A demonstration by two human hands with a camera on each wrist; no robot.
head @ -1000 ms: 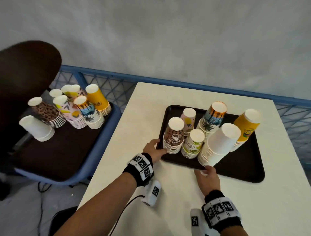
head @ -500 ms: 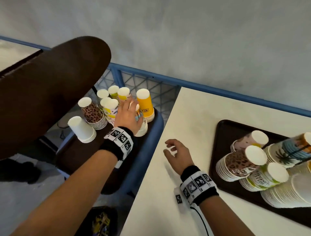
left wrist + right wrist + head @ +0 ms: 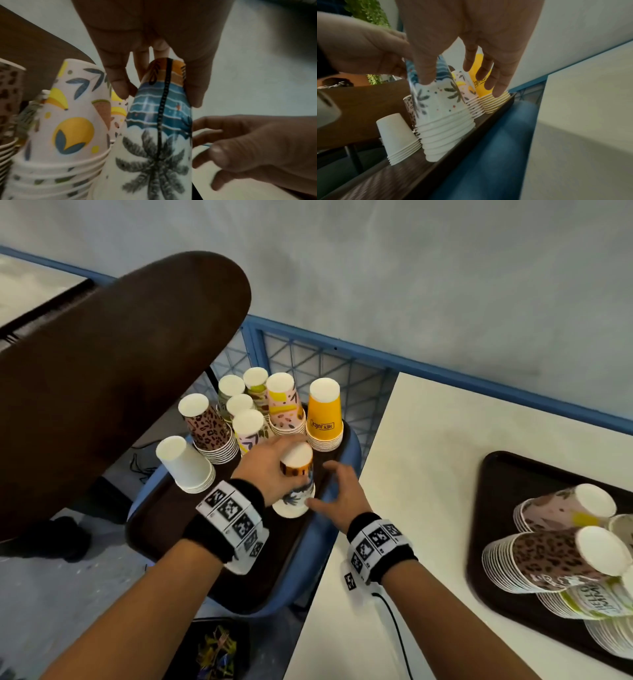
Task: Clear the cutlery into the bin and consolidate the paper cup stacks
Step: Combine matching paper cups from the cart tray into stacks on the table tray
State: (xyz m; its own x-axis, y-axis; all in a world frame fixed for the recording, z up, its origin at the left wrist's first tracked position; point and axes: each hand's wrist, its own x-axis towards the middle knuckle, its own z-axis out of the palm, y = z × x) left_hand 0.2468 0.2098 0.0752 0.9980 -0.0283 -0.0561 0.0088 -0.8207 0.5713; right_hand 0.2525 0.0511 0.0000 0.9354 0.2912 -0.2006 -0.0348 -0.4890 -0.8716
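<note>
My left hand [image 3: 286, 465] grips a palm-tree paper cup stack [image 3: 295, 503] near its top; the stack stands upside down and tilted over the brown tray [image 3: 164, 529] on the blue chair. In the left wrist view the thumb and fingers [image 3: 120, 86] pinch the stack [image 3: 154, 148]. My right hand [image 3: 330, 486] is spread open beside it. Its thumb [image 3: 424, 73] touches the stack's side [image 3: 443, 115]. Behind on the tray stand leopard [image 3: 205, 426], white [image 3: 185, 467], pink fruit [image 3: 284, 409] and yellow [image 3: 323, 419] stacks.
A second brown tray [image 3: 493, 508] on the white table at right holds more stacks, among them a leopard stack [image 3: 548, 559]. A black bin [image 3: 215, 648] with coloured cutlery sits on the floor below the chair. The brown chair back [image 3: 102, 388] rises at left. A cable [image 3: 394, 621] crosses the table edge.
My left hand has pulled the palm-tree stack out from the group toward the tray's near side. My right hand has moved left off the table to the stack.
</note>
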